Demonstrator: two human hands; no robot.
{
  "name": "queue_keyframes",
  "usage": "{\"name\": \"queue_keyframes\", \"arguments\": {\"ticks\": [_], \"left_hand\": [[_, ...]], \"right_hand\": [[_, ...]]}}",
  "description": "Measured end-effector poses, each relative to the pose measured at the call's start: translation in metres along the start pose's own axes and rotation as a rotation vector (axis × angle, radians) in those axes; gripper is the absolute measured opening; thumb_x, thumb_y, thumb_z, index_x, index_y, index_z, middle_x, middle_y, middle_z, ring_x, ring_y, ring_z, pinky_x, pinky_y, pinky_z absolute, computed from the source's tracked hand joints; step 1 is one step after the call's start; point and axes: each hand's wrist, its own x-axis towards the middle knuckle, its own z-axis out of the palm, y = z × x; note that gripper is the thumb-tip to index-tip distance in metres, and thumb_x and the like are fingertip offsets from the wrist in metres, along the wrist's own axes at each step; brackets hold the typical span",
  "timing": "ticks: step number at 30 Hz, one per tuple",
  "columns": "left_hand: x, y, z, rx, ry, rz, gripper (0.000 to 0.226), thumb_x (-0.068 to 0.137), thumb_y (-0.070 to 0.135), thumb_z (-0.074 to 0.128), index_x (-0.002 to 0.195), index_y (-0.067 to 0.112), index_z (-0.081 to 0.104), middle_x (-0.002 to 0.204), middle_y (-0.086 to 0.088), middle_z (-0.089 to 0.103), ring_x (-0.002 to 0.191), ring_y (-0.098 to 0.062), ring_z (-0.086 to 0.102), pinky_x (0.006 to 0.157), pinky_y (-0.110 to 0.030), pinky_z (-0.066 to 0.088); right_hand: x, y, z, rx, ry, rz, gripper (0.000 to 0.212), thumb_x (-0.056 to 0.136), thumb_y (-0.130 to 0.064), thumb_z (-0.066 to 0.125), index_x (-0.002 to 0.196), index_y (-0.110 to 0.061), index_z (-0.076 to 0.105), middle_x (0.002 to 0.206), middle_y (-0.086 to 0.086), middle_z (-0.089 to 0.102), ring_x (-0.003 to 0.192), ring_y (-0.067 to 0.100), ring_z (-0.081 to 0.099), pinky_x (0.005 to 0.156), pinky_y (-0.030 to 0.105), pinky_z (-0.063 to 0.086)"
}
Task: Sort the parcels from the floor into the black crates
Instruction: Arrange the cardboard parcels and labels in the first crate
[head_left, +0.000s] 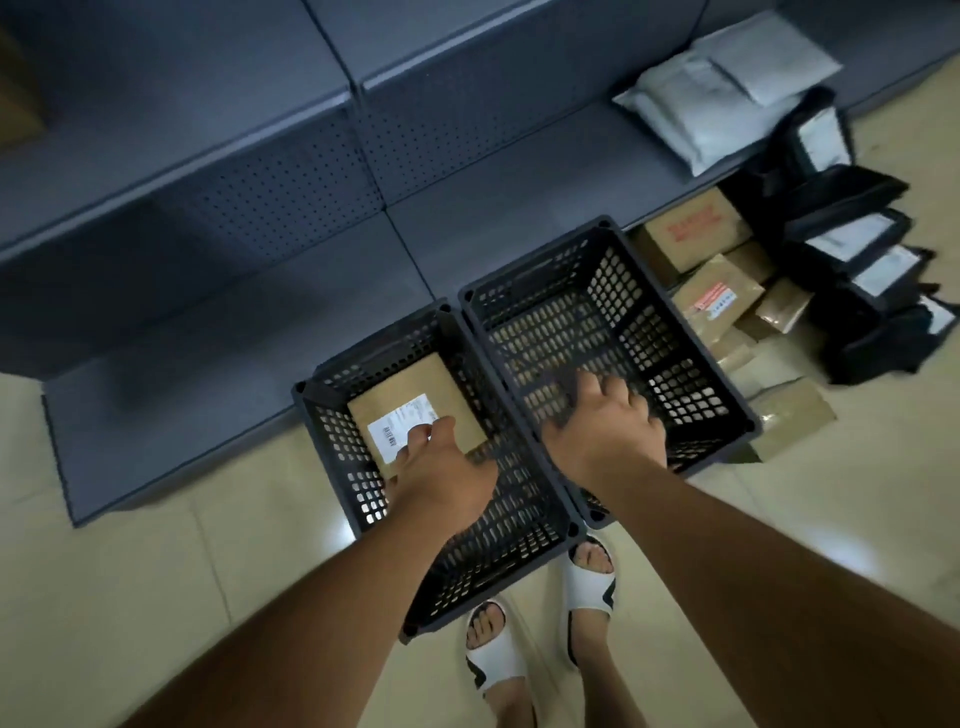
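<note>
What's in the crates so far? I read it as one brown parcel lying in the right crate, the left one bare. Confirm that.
Wrong crate. The head view shows the brown parcel lying in the left crate, under the left hand. The right crate holds no parcel; the right hand reaches into it.

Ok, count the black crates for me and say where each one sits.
2. The left crate sits on the floor under the left hand, holding a brown parcel; the right crate sits against it, under the right hand.

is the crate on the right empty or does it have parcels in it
Empty as far as shows: the right crate shows only its bare mesh floor, though the right hand hides part of it. The left crate holds one brown parcel.
</note>
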Motion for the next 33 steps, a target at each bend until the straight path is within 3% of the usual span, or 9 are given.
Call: {"name": "queue_keyframes", "arguments": {"ticks": [7,17,33], "left_hand": [[-0.029,0.086,0.025,0.089,-0.051,0.150,0.075,0.088,0.054,0.056,0.154,0.032,0.028,0.158,0.003,0.026,0.138,-0.027,0.034,0.110,-0.051,0.038],[-0.075,0.236,0.133,0.288,-0.135,0.324,0.076,0.085,0.050,0.057,0.153,0.031,0.029,0.157,0.003,0.026,0.138,-0.027,0.033,0.112,-0.051,0.037],[-0.118,0.440,0.242,0.436,-0.165,0.467,0.077,0.085,0.050,0.058,0.154,0.030,0.032,0.158,0.002,0.026,0.140,-0.030,0.033,0.113,-0.049,0.037]], "right_hand": [[-0.019,0.100,-0.032,0.108,0.071,0.192,0.070,0.086,-0.059,0.042,0.145,-0.025,0.029,0.144,0.009,0.041,0.132,0.036,0.038,0.105,0.051,0.034],[-0.041,0.283,-0.050,0.256,0.096,0.430,0.065,0.089,-0.059,0.041,0.144,-0.026,0.032,0.143,0.008,0.044,0.128,0.035,0.044,0.100,0.049,0.039],[-0.031,0.502,-0.109,0.434,0.111,0.622,0.062,0.090,-0.055,0.042,0.144,-0.024,0.034,0.141,0.006,0.043,0.125,0.032,0.042,0.096,0.046,0.038]]}}
